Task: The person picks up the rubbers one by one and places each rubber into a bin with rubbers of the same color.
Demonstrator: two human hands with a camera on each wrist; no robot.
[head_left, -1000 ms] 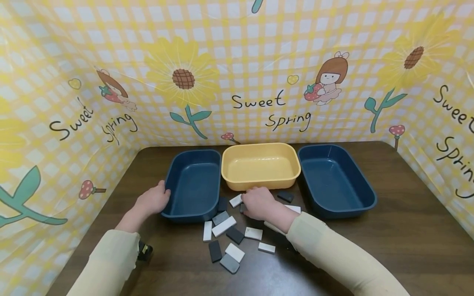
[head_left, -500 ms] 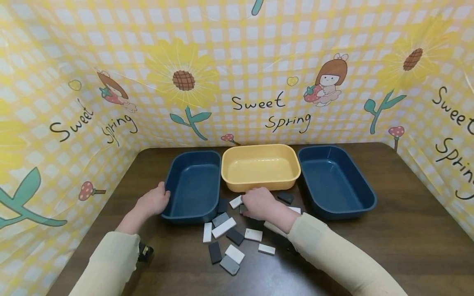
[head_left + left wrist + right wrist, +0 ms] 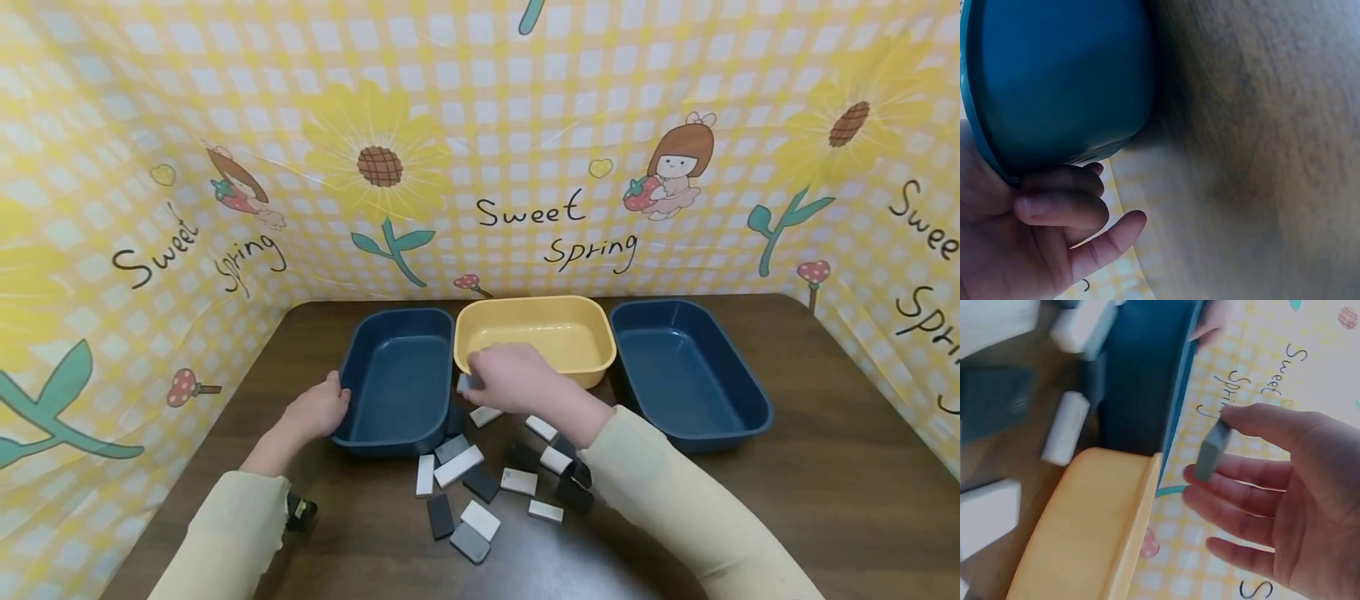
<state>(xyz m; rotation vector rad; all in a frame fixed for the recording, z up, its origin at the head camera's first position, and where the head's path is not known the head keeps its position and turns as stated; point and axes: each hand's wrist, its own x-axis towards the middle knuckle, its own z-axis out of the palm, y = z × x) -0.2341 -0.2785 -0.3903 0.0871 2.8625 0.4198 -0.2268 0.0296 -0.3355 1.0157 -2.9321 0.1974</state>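
Note:
My right hand (image 3: 513, 377) is raised at the near rim of the yellow bin (image 3: 573, 335). It pinches a grey block (image 3: 1212, 451) between thumb and fingers, as the right wrist view shows plainly. My left hand (image 3: 318, 408) grips the outer rim of the left blue bin (image 3: 397, 375); in the left wrist view its fingers curl beneath that rim. Loose on the table lie several blocks: white ones such as a long white block (image 3: 459, 466), dark ones such as a black block (image 3: 440, 517), and a grey block (image 3: 470, 542) touching a white one.
A second blue bin (image 3: 675, 375) stands right of the yellow one, the three side by side on the brown wooden table (image 3: 825, 467). A yellow checked cloth (image 3: 525, 167) with printed flowers hangs behind and at both sides.
My right hand has lifted off the pile with a grey block and moved up to the yellow bin's near rim, uncovering blocks beneath. My left hand stays on the blue bin.

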